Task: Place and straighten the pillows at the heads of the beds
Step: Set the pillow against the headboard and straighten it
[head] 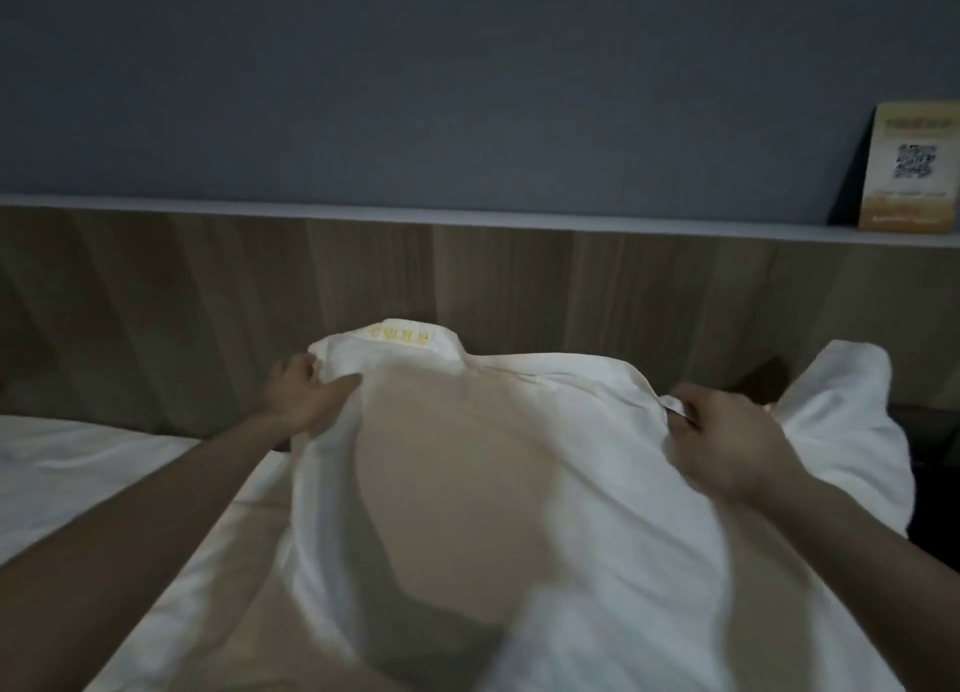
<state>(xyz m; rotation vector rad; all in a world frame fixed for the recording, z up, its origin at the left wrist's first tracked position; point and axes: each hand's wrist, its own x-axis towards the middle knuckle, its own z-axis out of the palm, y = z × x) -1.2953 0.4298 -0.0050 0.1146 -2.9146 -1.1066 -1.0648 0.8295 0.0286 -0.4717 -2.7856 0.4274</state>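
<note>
Against a wooden headboard, left hand and right hand each grip the white pillow (edges pinched).

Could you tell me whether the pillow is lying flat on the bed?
No: both hands hold the pillow raised by its far edge.

White pillow, yellow-lettered top edge, rumpled, against wooden headboard
</note>
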